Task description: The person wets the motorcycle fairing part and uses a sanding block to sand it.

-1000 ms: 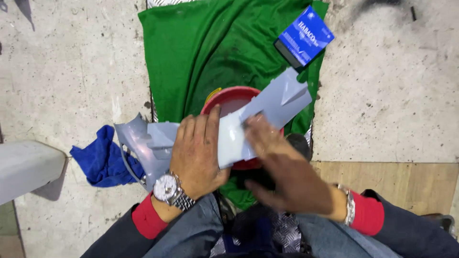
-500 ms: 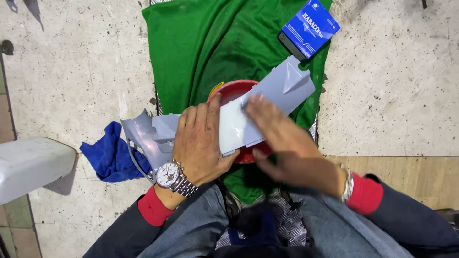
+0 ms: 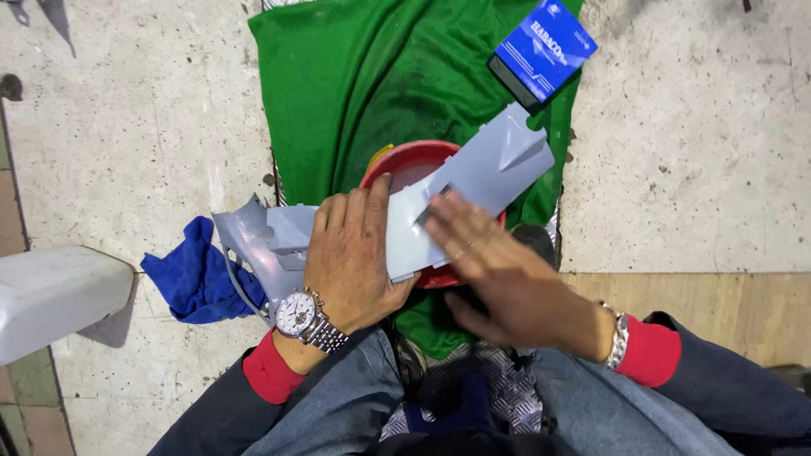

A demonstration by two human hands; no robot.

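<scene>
Your left hand [image 3: 355, 253] comes in from the lower left, palm down, with a silver watch [image 3: 297, 314] on the wrist and a red cuff [image 3: 269, 371] behind it. It lies flat on top of the long grey plastic part [image 3: 473, 190]. The fingers [image 3: 359, 215] are stretched out side by side and press on the part, and the thumb curls round its near edge, so the hand holds the part down.

Your right hand [image 3: 498, 270] comes in from the lower right, with a silver bracelet [image 3: 617, 338] on the wrist. It looks blurry. Its fingers [image 3: 452, 224] are stretched out flat and close together, and the tips press a small dark piece [image 3: 432, 207] onto the grey part. You cannot tell what that piece is.

The grey part lies tilted across a red bowl [image 3: 405, 165], with its far end pointing up to the right. The bowl sits on a green cloth [image 3: 363, 76] spread on the floor [image 3: 135, 127]. A blue box [image 3: 545, 49] lies on the far corner of the cloth. A blue rag [image 3: 190, 274] is on the floor just left of the grey part. A pale grey panel [image 3: 51, 295] sits at the left edge
</scene>
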